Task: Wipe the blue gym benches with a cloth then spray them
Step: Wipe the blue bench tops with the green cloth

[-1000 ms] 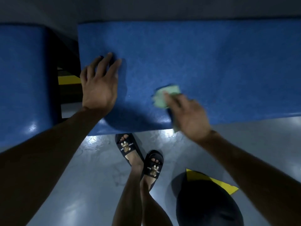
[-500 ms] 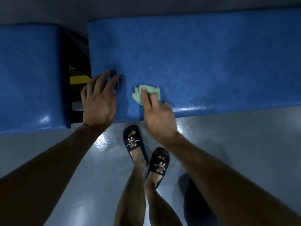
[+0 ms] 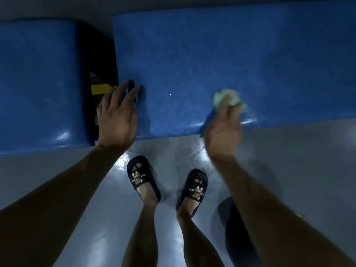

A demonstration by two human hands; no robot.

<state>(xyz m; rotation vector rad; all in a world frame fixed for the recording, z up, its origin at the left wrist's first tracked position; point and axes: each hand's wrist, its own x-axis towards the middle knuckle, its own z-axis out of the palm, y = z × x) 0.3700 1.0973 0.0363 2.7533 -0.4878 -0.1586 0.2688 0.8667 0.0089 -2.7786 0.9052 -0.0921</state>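
Two blue padded gym benches lie side by side across the top of the view: a wide bench (image 3: 221, 58) on the right and a second bench (image 3: 38, 83) on the left. My left hand (image 3: 117, 114) rests flat with straight fingers on the near left corner of the wide bench. My right hand (image 3: 225, 126) presses a crumpled light green cloth (image 3: 221, 97) onto the wide bench near its front edge, fingers stretched over it. The hand and cloth are blurred. No spray bottle is in view.
A dark gap (image 3: 100, 74) with a yellow-striped frame part (image 3: 100, 88) separates the benches. Grey glossy floor (image 3: 57, 170) lies below. My feet in black slippers (image 3: 141, 176) stand close to the bench edge. A dark round object (image 3: 237, 237) sits on the floor at right.
My right hand slid the cloth left toward my left hand, then back right along the front edge. My left hand stayed on the bench corner. The view shifted slightly.
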